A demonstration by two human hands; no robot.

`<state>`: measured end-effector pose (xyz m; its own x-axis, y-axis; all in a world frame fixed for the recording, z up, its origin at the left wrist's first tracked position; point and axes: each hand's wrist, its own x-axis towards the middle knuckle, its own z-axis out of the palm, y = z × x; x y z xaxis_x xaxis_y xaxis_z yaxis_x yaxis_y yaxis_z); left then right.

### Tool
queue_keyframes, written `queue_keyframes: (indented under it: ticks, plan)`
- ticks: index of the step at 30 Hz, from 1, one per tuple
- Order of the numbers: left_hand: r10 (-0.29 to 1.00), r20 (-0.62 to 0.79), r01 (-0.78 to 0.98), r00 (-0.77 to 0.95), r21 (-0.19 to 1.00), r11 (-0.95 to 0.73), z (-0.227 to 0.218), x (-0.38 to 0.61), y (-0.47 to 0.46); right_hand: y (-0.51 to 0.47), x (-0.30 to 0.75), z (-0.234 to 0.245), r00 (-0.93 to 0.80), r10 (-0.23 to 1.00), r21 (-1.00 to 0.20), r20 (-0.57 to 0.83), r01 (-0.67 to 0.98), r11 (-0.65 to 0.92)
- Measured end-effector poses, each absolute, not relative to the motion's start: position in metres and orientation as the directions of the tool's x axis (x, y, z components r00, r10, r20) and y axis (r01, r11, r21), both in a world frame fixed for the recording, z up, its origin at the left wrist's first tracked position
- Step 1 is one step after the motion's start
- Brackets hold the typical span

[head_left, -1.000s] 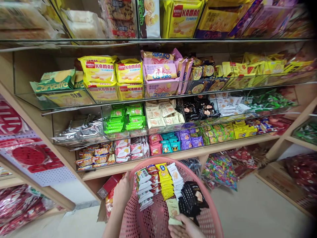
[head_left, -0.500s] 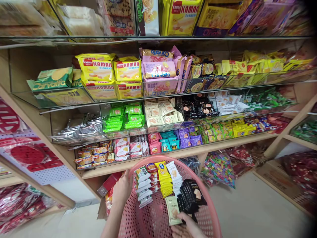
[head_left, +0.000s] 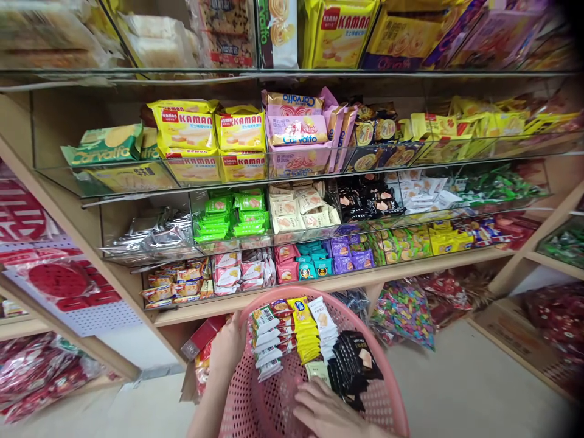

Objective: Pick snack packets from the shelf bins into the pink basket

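A pink perforated basket (head_left: 387,389) is in front of me at the bottom centre. My left hand (head_left: 227,353) grips its left rim. Inside lie rows of small snack packets: white-green ones (head_left: 264,340), yellow ones (head_left: 305,334), white ones (head_left: 323,325) and black ones (head_left: 353,362). My right hand (head_left: 325,410) lies inside the basket, fingers stretched flat over a beige packet (head_left: 318,371) that peeks out from under it beside the black packets.
Glass-fronted shelves (head_left: 292,170) hold biscuit packs and small snacks: yellow packs (head_left: 187,125), green packets (head_left: 230,216), beige packets (head_left: 298,210). Bags of candy (head_left: 404,313) lie under the lowest shelf. A cardboard box (head_left: 520,340) stands on the floor at right.
My right hand moved up into the basket and laid the beige packet down beside the black packets; its fingers now rest flat on it. The left hand stayed on the rim.
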<state>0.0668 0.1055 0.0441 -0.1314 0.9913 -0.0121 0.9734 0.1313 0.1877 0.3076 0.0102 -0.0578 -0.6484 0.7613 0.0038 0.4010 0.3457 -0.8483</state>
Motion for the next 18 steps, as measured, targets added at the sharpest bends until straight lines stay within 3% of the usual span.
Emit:
queue_keyframes:
  ticks: [3, 10, 18]
  plan:
    - [0.99, -0.022, 0.971, -0.137, 0.195, 0.138, 0.044, 0.066, 0.104, 0.025, 0.313, -0.062, -0.727, 0.685, -0.783, 0.057, 0.393, 0.482]
    - [0.992, 0.0, 0.972, -0.129, 0.197, 0.127, 0.039, 0.063, 0.105, 0.036, 0.315, -0.065, -0.694, 0.712, -0.851, 0.106, 0.306, 0.426]
    - [0.993, -0.007, 0.968, -0.119, 0.223, 0.118, 0.037, 0.062, 0.107, 0.055, 0.325, -0.09, -0.68, 0.732, -0.86, 0.04, 0.35, 0.372]
